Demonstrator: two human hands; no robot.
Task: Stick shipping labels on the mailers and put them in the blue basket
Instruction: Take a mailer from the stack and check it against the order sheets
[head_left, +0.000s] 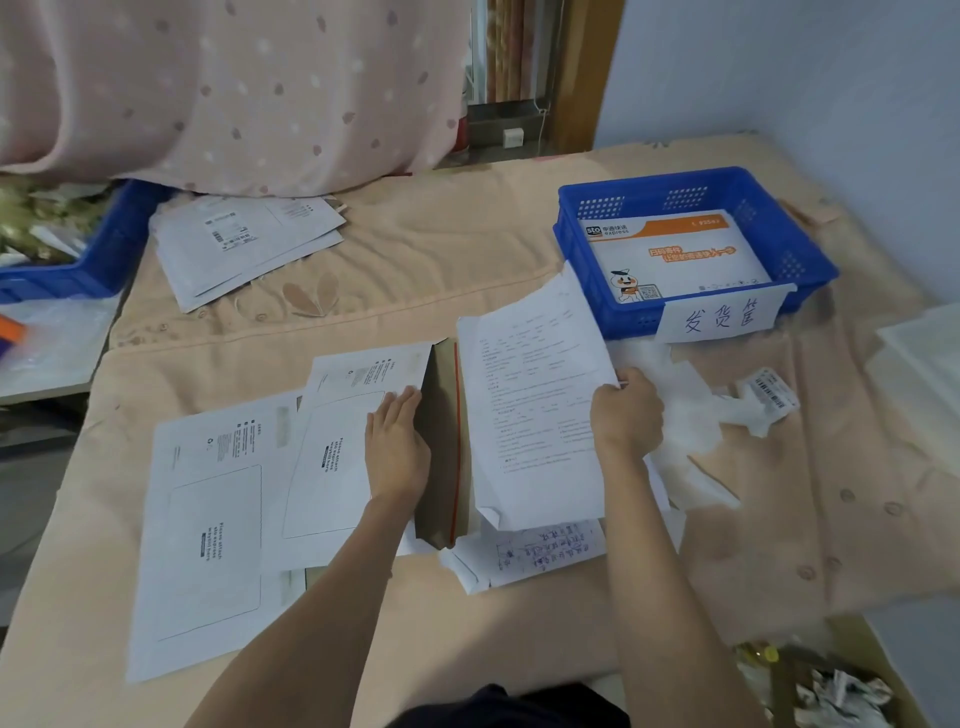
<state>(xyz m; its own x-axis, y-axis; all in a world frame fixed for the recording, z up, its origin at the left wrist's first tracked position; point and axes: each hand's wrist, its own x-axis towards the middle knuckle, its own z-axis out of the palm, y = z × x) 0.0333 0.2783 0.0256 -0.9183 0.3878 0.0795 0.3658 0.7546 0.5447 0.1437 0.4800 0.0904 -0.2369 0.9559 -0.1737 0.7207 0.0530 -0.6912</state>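
A white mailer (343, 447) lies open in the middle, its brown flap (441, 447) with a red strip folded out. My left hand (396, 448) rests flat with straight fingers on the mailer's edge beside the flap. My right hand (626, 410) pinches the right edge of a stack of printed sheets (535, 410), lifted and tilted just right of the flap. Another white mailer (202, 525) lies flat at the left. The blue basket (795, 249) stands at the back right with a paper sign and holds an orange-and-white mailer (675, 254).
A pile of labelled mailers (244, 244) lies at the back left by a second blue crate (104, 254). Crumpled label backing (696, 410) and a barcode label (771, 389) lie to the right. A handwritten sheet (545, 551) sits under the stack. A pink curtain (234, 88) hangs behind.
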